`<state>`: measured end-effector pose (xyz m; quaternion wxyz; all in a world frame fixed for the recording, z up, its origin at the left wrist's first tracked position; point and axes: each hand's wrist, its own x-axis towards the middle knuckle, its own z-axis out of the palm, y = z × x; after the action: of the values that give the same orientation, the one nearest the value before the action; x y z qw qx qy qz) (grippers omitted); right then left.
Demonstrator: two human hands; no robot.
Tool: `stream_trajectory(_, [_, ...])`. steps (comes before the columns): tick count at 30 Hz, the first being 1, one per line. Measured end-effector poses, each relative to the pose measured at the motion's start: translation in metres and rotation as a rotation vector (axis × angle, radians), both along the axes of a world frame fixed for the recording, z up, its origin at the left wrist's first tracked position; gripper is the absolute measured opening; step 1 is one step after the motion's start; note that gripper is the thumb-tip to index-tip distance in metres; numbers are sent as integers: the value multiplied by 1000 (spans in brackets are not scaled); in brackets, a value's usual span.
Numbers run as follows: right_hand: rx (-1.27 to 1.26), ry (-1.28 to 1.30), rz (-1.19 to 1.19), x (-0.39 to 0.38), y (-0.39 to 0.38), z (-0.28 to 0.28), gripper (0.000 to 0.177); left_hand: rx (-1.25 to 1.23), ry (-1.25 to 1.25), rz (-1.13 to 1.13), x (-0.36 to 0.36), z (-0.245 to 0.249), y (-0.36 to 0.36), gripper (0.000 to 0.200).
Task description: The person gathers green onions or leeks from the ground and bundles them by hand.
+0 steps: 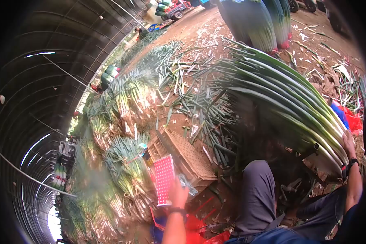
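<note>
A large bundle of leeks (288,95) lies slanted at the right, green leaves to the upper left and white ends to the lower right. My right hand (348,144), with a dark wristband, grips the white ends from the outer side. A dark stand with a black fitting (316,147) is under the bundle, partly hidden. My left hand (178,192) is at the right edge of a sheet with rows of pink-red dots (164,179); its fingers are blurred. Clear plastic (188,185) lies just beside that hand.
A tan slatted crate (193,156) stands behind the sheet. Bunches of rooted leeks (128,158) line the left, and cut leaves (209,110) litter the ground. Upright leek bundles (252,24) stand at the top. Red plastic (191,227) lies near my knee (258,179).
</note>
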<state>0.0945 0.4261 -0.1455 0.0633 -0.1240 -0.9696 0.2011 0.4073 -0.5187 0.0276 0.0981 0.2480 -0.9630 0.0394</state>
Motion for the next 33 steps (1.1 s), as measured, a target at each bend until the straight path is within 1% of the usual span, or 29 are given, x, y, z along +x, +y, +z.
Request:
stream_trajectory(1, [-141,9,22,6,-4,5,63,32,-65,53,-6,-4,-4,54])
stream_trajectory(2, [-109,5,33,15,-7,12,61,61,-130,108,-10,-6,-11,54])
stream_trajectory(3, [-114,21,32,19,-1,11,61,56,-114,105,-13,-12,-22,54])
stream_trajectory(5, [-301,48,32,26,24,0,58,88,-191,8,-6,-32,-46,43])
stream_trajectory(6, [-371,63,28,30,34,1,56,118,-196,95,-9,-34,-51,35])
stream_trajectory(7, [-456,85,-1,31,48,-3,56,123,-187,97,-10,-31,-51,35])
stream_trajectory(9, [-617,172,16,32,64,-2,54,260,-69,178,-2,-19,-50,35])
stream_trajectory(10, [-597,216,-28,38,60,9,52,237,85,179,6,-21,-53,30])
stream_trajectory(11, [-577,266,-77,44,56,18,50,217,214,88,17,-20,-58,28])
stream_trajectory(12, [-639,350,-82,42,52,20,44,416,282,155,26,-15,-63,25])
stream_trajectory(13, [-627,353,-84,44,45,28,44,618,344,227,35,-11,-66,23])
stream_trajectory(15, [-880,342,-216,51,23,46,37,1160,623,325,46,21,-51,21])
stream_trajectory(16, [-910,378,-205,53,9,55,39,1339,860,117,46,37,-39,24])
stream_trajectory(17, [-894,346,-227,58,-2,65,40,1477,895,101,49,61,-28,32])
stream_trajectory(19, [-885,311,-227,65,-33,93,42,1595,1037,2,35,131,14,38])
stream_trajectory(21, [-880,292,-204,73,-58,113,45,1671,1211,-86,24,176,39,34])
stream_trajectory(23, [-860,313,-201,82,-86,136,47,1763,1532,-174,18,227,68,39])
stream_trajectory(24, [-885,336,-212,86,-98,144,47,1761,1631,-256,20,247,79,38])
stream_trajectory(26, [-909,385,-199,95,-114,159,42,1728,1691,-427,31,274,100,36])
stream_trajectory(28, [-900,383,-176,93,-125,167,38,1734,1667,-566,40,286,128,34])
stream_trajectory(30, [-863,430,-155,101,-136,175,33,1781,1603,-686,43,289,153,33])
stream_trajectory(31, [-891,444,-179,106,-150,184,32,1803,1562,-735,41,289,165,32])
stream_trajectory(33, [-917,419,-182,113,-152,186,31,1882,1456,-832,38,288,186,31])
